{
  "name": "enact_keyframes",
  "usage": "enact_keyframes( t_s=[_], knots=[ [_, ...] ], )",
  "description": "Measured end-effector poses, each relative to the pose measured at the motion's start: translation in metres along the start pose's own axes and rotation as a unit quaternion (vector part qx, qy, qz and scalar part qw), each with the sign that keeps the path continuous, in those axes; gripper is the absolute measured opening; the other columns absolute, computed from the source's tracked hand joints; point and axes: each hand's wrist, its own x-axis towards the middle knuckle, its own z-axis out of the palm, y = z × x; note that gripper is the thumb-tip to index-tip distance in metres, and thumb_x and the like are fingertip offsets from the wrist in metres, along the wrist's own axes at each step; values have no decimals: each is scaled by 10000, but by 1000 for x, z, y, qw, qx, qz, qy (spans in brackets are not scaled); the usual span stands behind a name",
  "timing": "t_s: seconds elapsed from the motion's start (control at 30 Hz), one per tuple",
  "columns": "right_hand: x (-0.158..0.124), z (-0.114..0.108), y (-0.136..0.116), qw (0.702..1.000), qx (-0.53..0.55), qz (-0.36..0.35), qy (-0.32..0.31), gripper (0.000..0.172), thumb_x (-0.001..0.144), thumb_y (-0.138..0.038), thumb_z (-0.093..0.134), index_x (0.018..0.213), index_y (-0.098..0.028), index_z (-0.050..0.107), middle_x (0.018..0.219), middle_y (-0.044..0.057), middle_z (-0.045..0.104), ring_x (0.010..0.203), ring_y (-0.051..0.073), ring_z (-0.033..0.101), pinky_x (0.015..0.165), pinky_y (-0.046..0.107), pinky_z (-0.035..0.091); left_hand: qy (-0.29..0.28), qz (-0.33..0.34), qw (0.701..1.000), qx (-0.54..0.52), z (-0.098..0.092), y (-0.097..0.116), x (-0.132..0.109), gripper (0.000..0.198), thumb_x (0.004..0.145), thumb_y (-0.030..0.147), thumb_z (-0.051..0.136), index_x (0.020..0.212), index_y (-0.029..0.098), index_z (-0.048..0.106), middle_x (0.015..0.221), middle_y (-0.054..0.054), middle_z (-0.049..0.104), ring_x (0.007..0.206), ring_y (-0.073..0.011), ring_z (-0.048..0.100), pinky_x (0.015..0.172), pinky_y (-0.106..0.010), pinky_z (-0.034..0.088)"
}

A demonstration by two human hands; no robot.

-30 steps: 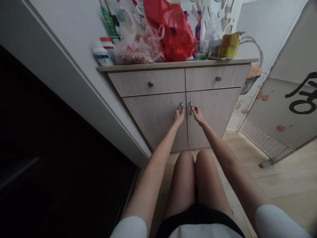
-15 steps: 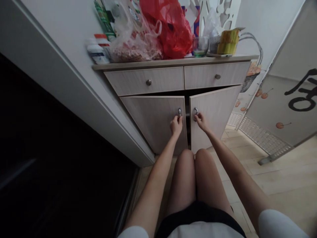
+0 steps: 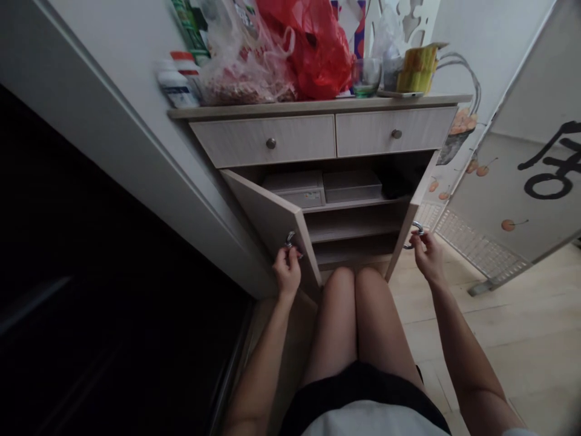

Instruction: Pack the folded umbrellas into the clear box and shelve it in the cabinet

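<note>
My left hand (image 3: 288, 270) is closed on the metal handle (image 3: 290, 238) of the left cabinet door (image 3: 267, 209), which stands swung outward. On the other side, my right hand (image 3: 427, 255) grips the curved handle (image 3: 418, 227) of the right cabinet door (image 3: 415, 203), seen nearly edge-on. Between the doors the inside of the cabinet shows. A pale box with a label (image 3: 299, 191) and a plain grey box (image 3: 352, 185) lie side by side on its upper shelf (image 3: 318, 209). Something dark beside them is too dim to make out.
Two closed drawers with round knobs (image 3: 271, 143) sit above the doors. On the cabinet top (image 3: 290, 109) are plastic bags, a red bag (image 3: 320, 60), white bottles (image 3: 176, 85), a glass (image 3: 367, 77) and a yellow packet (image 3: 416, 69). A folding screen (image 3: 512, 181) stands at right; my knees are near the doors.
Both doors have swung outward from slightly ajar to wide, uncovering the shelves and boxes. My left hand moved left and toward me, my right hand right and toward me, each with its handle.
</note>
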Motion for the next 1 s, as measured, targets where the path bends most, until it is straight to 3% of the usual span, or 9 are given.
enact_keyframes(
  t_s=[0.23, 0.4, 0.5, 0.6, 0.73, 0.8, 0.9, 1.0],
  knots=[
    [-7, -64, 47, 991, 26, 49, 120, 517, 807, -698, 603, 1025, -235, 530, 827, 60, 673, 745, 226, 660, 710, 404, 537, 169, -13, 985, 43, -66, -37, -10, 368, 833, 578, 533, 810, 215, 584, 708, -45, 655, 642, -193, 636, 617, -313, 509],
    [10, -110, 78, 967, 35, 88, 236, 695, 575, -883, 649, 882, -275, 508, 764, 99, 647, 647, 246, 616, 670, 465, 512, 287, -33, 955, 67, -116, -67, 2, 301, 751, 529, 550, 760, 229, 556, 709, -47, 619, 721, -233, 629, 692, -379, 528],
    [24, -133, 90, 952, 61, 108, 279, 769, 398, -917, 693, 797, -287, 506, 685, 72, 602, 559, 223, 555, 664, 507, 510, 329, -65, 941, 46, -140, -74, 12, 241, 718, 486, 567, 709, 249, 526, 667, -12, 569, 708, -237, 601, 731, -434, 542],
    [34, -149, 101, 945, 82, 127, 289, 770, 291, -866, 760, 742, -289, 523, 634, 32, 555, 498, 177, 476, 654, 518, 509, 331, -95, 939, -1, -154, -69, 19, 221, 708, 447, 603, 657, 264, 490, 648, 10, 560, 695, -231, 589, 722, -462, 564],
    [38, -160, 111, 936, 95, 115, 318, 695, 318, -827, 793, 662, -275, 550, 651, 46, 562, 511, 161, 457, 703, 542, 511, 339, -149, 928, -24, -160, -51, 24, 304, 673, 485, 655, 609, 272, 448, 665, 41, 648, 742, -256, 642, 649, -491, 598],
    [39, -162, 113, 930, 110, 109, 334, 648, 335, -782, 827, 636, -263, 580, 659, 50, 567, 529, 173, 485, 742, 560, 513, 351, -176, 920, -16, -162, -42, 28, 338, 662, 521, 652, 591, 273, 432, 704, 80, 701, 815, -283, 681, 638, -521, 614],
    [41, -163, 112, 929, 118, 98, 337, 579, 351, -710, 874, 588, -262, 596, 677, 77, 594, 598, 229, 565, 767, 573, 506, 363, -218, 906, -22, -167, -29, 36, 341, 596, 503, 687, 561, 279, 432, 792, 169, 746, 963, -304, 704, 750, -565, 634],
    [44, -165, 109, 932, 120, 92, 331, 562, 353, -719, 873, 564, -286, 584, 694, 107, 624, 670, 286, 602, 755, 593, 493, 315, -197, 928, 6, -172, -14, 38, 234, 596, 501, 683, 632, 329, 529, 851, 217, 751, 998, -308, 705, 767, -596, 635]
  ],
)
